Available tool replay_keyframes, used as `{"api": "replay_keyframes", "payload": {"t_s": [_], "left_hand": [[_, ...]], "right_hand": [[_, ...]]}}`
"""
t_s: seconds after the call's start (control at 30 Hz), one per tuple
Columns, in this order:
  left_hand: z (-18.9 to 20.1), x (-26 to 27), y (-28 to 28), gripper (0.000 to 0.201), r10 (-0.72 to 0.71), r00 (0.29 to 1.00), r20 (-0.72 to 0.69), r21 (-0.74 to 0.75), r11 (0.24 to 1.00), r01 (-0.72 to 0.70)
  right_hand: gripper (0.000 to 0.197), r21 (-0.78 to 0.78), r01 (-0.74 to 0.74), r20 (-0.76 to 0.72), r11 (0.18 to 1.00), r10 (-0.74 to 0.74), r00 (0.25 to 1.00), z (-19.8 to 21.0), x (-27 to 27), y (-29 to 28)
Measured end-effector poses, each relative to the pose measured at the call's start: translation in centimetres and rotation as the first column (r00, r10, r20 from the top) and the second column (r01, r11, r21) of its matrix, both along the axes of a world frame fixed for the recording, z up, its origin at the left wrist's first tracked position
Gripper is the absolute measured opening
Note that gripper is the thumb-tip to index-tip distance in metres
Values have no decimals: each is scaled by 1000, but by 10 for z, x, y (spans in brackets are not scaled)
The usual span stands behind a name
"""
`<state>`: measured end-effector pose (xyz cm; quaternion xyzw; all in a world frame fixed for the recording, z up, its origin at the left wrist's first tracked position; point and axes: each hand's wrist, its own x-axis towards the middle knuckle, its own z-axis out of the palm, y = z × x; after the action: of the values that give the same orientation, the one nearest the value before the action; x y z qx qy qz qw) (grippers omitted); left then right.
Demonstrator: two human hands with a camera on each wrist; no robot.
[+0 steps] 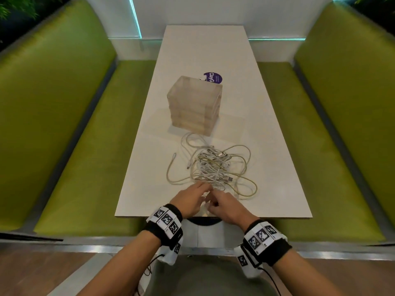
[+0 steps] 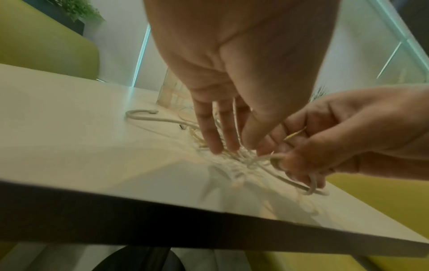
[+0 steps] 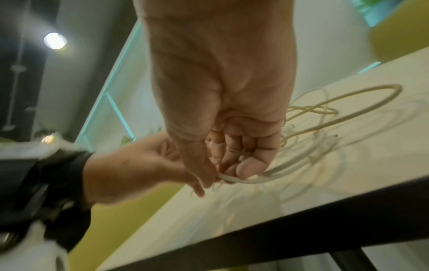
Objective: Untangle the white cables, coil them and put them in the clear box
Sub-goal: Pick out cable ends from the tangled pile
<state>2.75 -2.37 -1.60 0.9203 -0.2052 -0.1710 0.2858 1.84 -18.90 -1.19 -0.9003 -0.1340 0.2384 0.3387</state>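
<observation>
A tangle of white cables lies on the white table, just in front of the clear box, which stands upright. Both hands meet at the tangle's near edge. My left hand reaches in with straight fingers that touch the strands. My right hand is curled, and in the right wrist view it pinches one white cable that runs out to loose loops. One free cable end lies to the left of the tangle.
A round purple sticker lies on the table behind the box. Green padded benches run along both long sides. The table's near edge is just under my wrists. A white wall closes the far end.
</observation>
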Motion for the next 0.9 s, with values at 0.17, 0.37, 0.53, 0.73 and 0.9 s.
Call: {"api": "replay_keyframes", "payload": {"t_s": [0.17, 0.37, 0.53, 0.73, 0.9], "left_hand": [[-2, 3, 10, 23, -64, 996, -59, 17, 998, 65], [7, 4, 27, 23, -128, 992, -18, -57, 990, 127], [21, 10, 54, 24, 68, 989, -133, -111, 990, -83], [19, 12, 65, 20, 85, 995, -50, 3, 996, -85], [-1, 11, 71, 23, 124, 992, 37, 20, 992, -125]], "right_hand": [[12, 319, 147, -51, 936, -138, 989, 2, 4, -12], [12, 2, -221, -20, 975, 221, 975, -2, 20, -37], [20, -238, -113, 28, 965, 123, 992, -8, 38, -69], [7, 139, 159, -15, 977, -159, 987, 11, 45, -85], [7, 418, 228, -6, 879, -248, 969, 43, 37, -88]]}}
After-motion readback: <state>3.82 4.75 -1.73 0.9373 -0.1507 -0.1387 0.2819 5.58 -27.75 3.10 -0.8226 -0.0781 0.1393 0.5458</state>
